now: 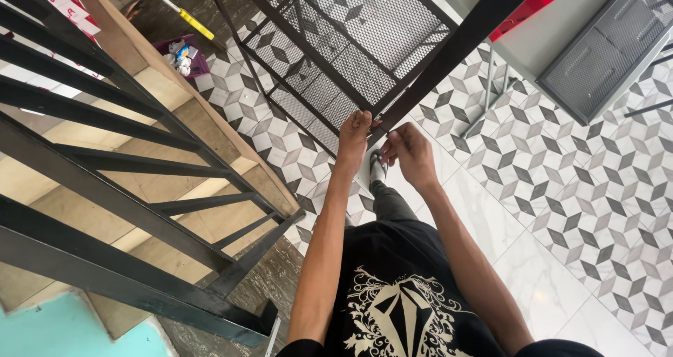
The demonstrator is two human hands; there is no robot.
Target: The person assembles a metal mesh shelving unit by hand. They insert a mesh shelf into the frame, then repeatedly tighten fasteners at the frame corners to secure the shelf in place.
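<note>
The left hand (pixel 354 134) pinches the near corner of a black mesh rack (pixel 336 41); the right hand (pixel 409 152), fingers curled together, touches its frame bar (pixel 456 45).

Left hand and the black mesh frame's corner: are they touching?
Touching. The head view shows the left hand with its fingertips closed over the corner of the black mesh frame, with no gap visible.

The left hand (pixel 354 136) covers the corner of the black mesh frame (pixel 336 41), so its grip there is unclear. The frame's top, the grey cabinet (pixel 603 48) and the stair railing (pixel 105 160) are cut by the edges.
</note>
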